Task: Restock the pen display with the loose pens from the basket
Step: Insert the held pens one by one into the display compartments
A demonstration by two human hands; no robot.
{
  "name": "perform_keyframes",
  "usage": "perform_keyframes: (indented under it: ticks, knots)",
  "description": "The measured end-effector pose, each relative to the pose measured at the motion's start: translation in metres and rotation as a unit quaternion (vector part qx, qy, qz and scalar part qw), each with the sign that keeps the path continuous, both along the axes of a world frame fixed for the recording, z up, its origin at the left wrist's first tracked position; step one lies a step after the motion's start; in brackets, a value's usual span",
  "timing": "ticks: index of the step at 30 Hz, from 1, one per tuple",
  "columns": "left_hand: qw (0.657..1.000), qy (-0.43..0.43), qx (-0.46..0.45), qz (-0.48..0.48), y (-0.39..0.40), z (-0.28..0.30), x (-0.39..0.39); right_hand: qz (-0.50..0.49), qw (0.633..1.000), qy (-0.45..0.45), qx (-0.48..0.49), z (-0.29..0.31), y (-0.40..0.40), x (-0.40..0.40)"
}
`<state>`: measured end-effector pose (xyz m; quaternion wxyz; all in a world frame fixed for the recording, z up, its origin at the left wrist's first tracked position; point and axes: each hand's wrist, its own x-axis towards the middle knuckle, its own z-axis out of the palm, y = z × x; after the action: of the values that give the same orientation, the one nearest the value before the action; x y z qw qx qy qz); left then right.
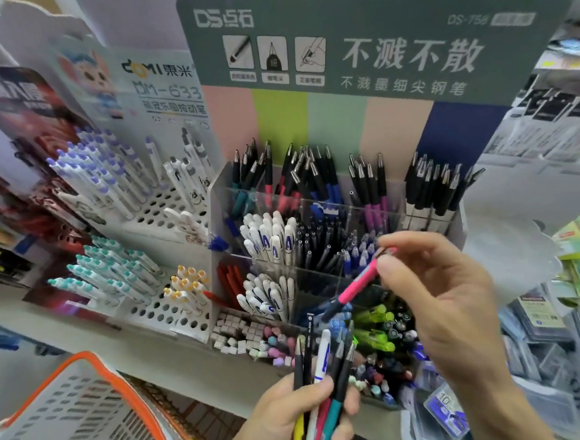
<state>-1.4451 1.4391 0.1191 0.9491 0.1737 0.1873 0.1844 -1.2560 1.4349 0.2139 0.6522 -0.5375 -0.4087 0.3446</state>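
Right hand [435, 299] raised over the pen display [334, 237], thumb and fingertips pinching a pink pen [357, 289] near its upper end, dark tip angled down-left toward the lower compartments. Left hand [296, 422] low in front, fingers wrapped round a bundle of loose pens [321, 372] — black, white, teal, red and yellow barrels fanned upward. Basket [89, 416], white mesh with orange rim, at lower left beside the shelf edge; contents not visible.

Assessed handling: pens light, rigid, smooth-barrelled, so liable to slide within the bundle if the grip slackens. Best hold for the single pen judged to be mid-barrel or just above, tip pointing down for insertion. Matching pink-gripped pens stand in the upper row of clear compartments, near the left — probable destination, not confirmed. Compartments densely packed; entry calls for a steep angle to avoid knocking neighbours. Restocking judged partly done, a handful still to sort.
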Motion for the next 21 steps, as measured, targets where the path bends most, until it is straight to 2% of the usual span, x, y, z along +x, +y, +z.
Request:
perform_keyframes:
  ticks: [2,5,9,13,16,18,21]
  knots:
    - [0.999,0.008,-0.025,0.039,0.000,-0.002,0.001,-0.023,0.997,-0.040,0.058,0.009,-0.007,0.003]
    - [0.990,0.056,-0.027,0.123,0.002,-0.002,0.006,0.042,0.988,-0.125,0.083,-0.007,-0.013,0.001]
    - [0.971,0.116,-0.038,0.205,0.003,0.004,0.010,0.135,0.951,-0.261,0.098,-0.050,-0.025,-0.014]
    - [0.952,0.118,-0.074,0.271,0.003,0.006,0.009,0.288,0.907,-0.302,0.059,-0.067,-0.032,-0.016]
    - [0.954,0.133,-0.053,0.263,0.003,0.008,0.008,0.357,0.878,-0.317,0.029,-0.065,-0.029,-0.013]
    - [0.962,0.144,-0.025,0.233,0.004,0.008,0.005,0.338,0.892,-0.300,0.011,-0.057,-0.028,-0.013]
    - [0.973,0.159,0.024,0.165,0.004,0.012,0.002,0.239,0.931,-0.275,0.020,-0.045,-0.023,-0.013]
